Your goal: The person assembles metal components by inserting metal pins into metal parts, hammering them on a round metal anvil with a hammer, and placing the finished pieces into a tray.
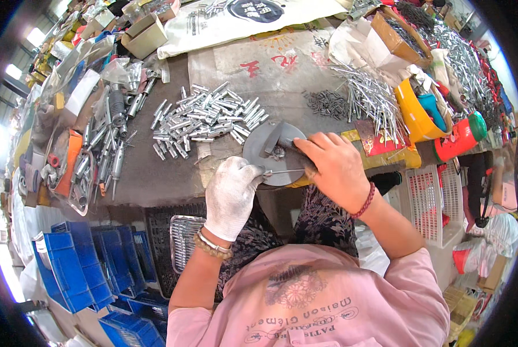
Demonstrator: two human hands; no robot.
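My left hand (231,194), in a white glove, is closed with fingertips pinching a thin metal rod (286,171) that lies level over the near side of a round grey metal disc (259,151). My bare right hand (337,168) is curled around the handle of a small dark hammer (274,139), whose head is over the disc. Fingers hide most of the handle. A small silvery bit rests on the disc beside the hammer head. Just beyond my left hand is a heap of short silver metal tubes (207,115). To the right lie a pile of small dark pins (326,104) and many long thin rods (374,101).
At the left are metal tool parts (105,133) and an orange piece (68,162). A yellow container (415,110) and a red bottle with a green cap (461,137) stand right. Blue bins (68,269) and a white plastic basket (424,202) are below the table.
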